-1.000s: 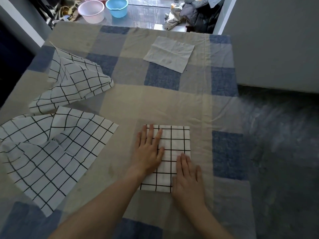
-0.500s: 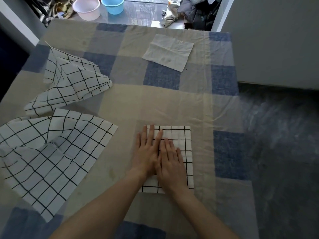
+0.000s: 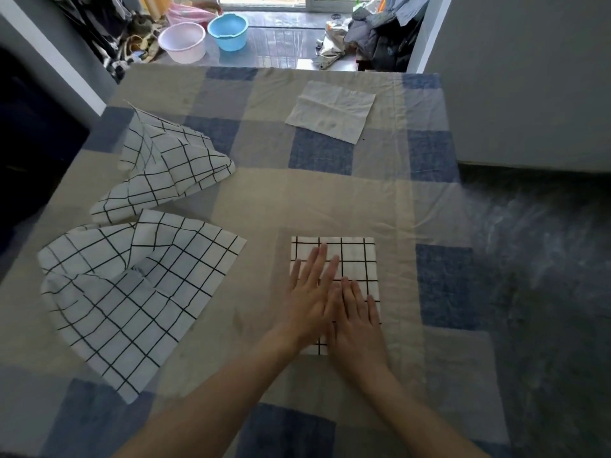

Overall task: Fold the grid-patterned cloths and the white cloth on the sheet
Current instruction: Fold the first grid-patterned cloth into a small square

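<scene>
Both hands — left hand (image 3: 309, 302), right hand (image 3: 355, 325) — press flat, fingers straight, side by side on a folded grid-patterned cloth (image 3: 352, 259) on the checked sheet (image 3: 330, 200); two unfolded grid cloths (image 3: 132, 299) lie left, the white cloth (image 3: 330, 115) beyond.

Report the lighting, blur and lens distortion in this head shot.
Head view: daylight enters from the far doorway, with glare on the glossy floor near the blue basin; the checked sheet is dimmer and evenly lit. The left hand is slightly motion-blurred on the folded grid cloth; the right hand is sharper. Wide-angle bending curves the sheet's edges.
</scene>
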